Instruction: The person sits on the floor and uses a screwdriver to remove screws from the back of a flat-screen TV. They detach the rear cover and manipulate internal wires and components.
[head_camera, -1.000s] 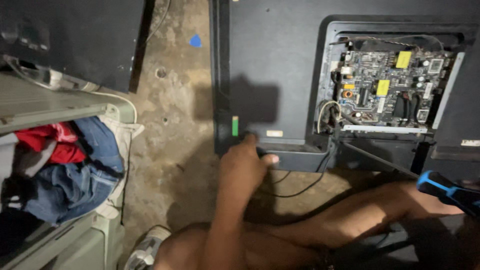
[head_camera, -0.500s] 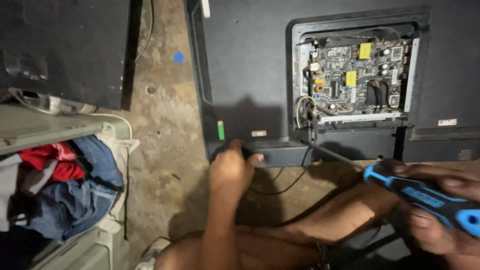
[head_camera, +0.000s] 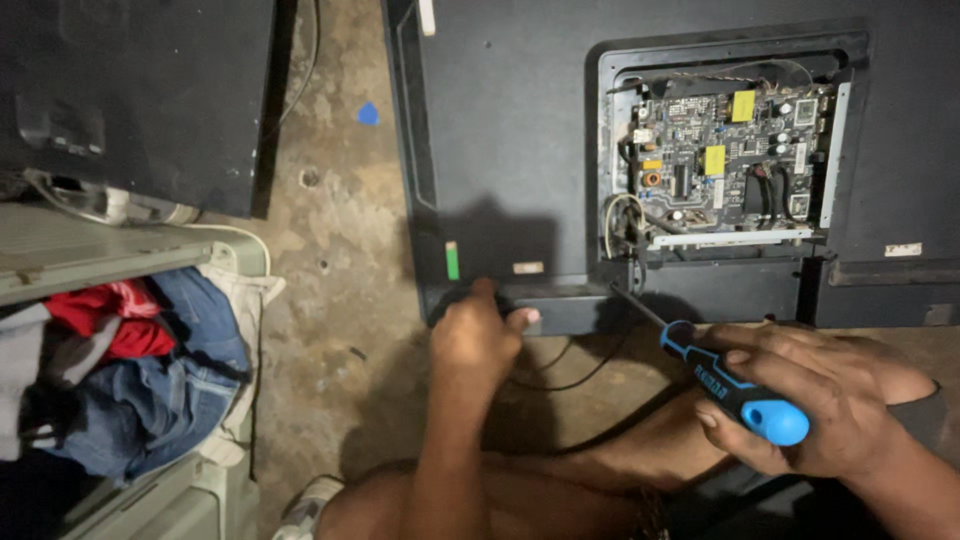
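On the concrete floor (head_camera: 340, 290): a flat television (head_camera: 520, 130) lies with its dark back panel facing up, its lower edge toward the person.
Television opening: a rectangular hatch in the back panel stands uncovered, showing a green circuit board (head_camera: 725, 150) with yellow labels, small components and thin wires at its left side.
Left hand (head_camera: 478, 335): it rests on the lower left edge of the television, fingers curled over the rim and thumb out to the right, gripping the frame just below a small green sticker (head_camera: 452, 260).
Right hand (head_camera: 820, 400): it is closed around the handle of a screwdriver (head_camera: 735, 395), fingers wrapped over the grip and the rounded end of the handle poking out by the palm.
Screwdriver: black and blue handle, thin dark shaft angled up and to the left; its tip sits at the lower left corner of the open hatch, near the bundle of wires. Whether it sits in a screw cannot be told.
Cable (head_camera: 560, 375): a thin black lead loops on the floor between the two hands.
Left of the scene: a second dark panel (head_camera: 140, 90) lies on the floor, and below it a pale bin (head_camera: 180, 500) holds a heap of red and blue clothes (head_camera: 140, 360).
Bottom edge: the person's bare leg (head_camera: 560, 480) stretches across under both hands.
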